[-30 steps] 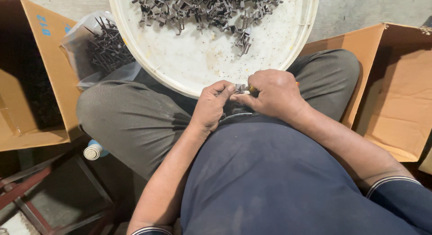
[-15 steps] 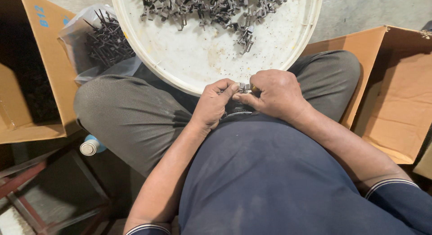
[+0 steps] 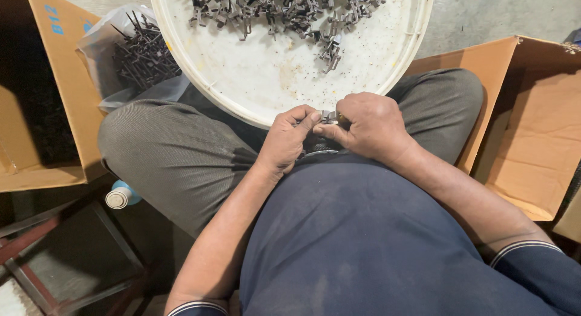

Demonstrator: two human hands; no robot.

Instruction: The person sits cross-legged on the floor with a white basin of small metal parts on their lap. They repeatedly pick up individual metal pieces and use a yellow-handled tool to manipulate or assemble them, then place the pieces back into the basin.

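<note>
My left hand [image 3: 286,140] and my right hand [image 3: 368,127] meet just below the near rim of a big white round tray [image 3: 254,86] resting on my lap. Together their fingertips pinch a small grey metal clip [image 3: 328,116]. A yellowish bit of a handle shows at my right thumb; what it belongs to is hidden. A heap of similar dark metal clips [image 3: 284,10] lies at the far side of the tray.
An open cardboard box [image 3: 532,128] stands at my right, another box [image 3: 42,104] at my left. A clear plastic bag of dark metal pieces [image 3: 136,55] leans beside the left box. A small white-capped bottle [image 3: 121,196] lies under my left knee.
The view has drifted slightly, so the tray and boxes sit a little differently in frame. Both hands stay together on the small clip, with only small finger movements.
</note>
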